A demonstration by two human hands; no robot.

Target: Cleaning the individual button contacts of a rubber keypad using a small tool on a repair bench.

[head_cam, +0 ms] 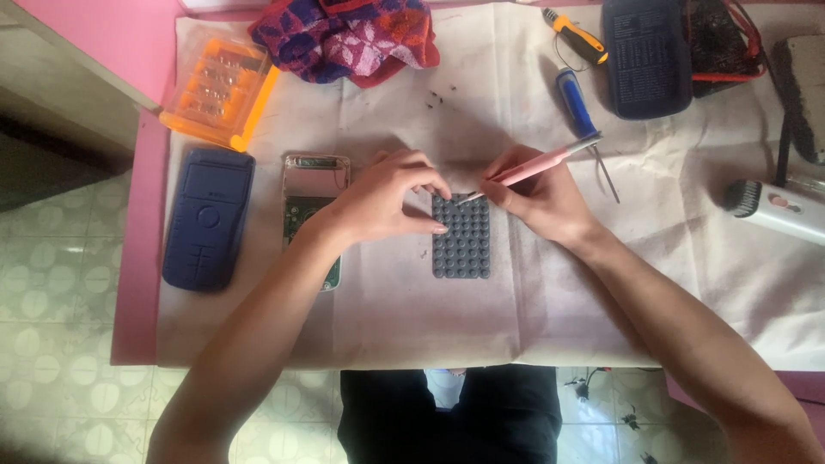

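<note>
- we are pinching the pink tool (pixel 537 163) in our right hand (pixel 541 202), fingers clamped on it, its tip touching the top edge of the grey button pad (pixel 461 236).
- we are steadying that pad with our left hand (pixel 387 198), fingertips closed on its upper left corner.
- we are judging that light, shallow strokes are working best here.
- the pad is lying flat on the surface (pixel 516 318), between both hands.
</note>
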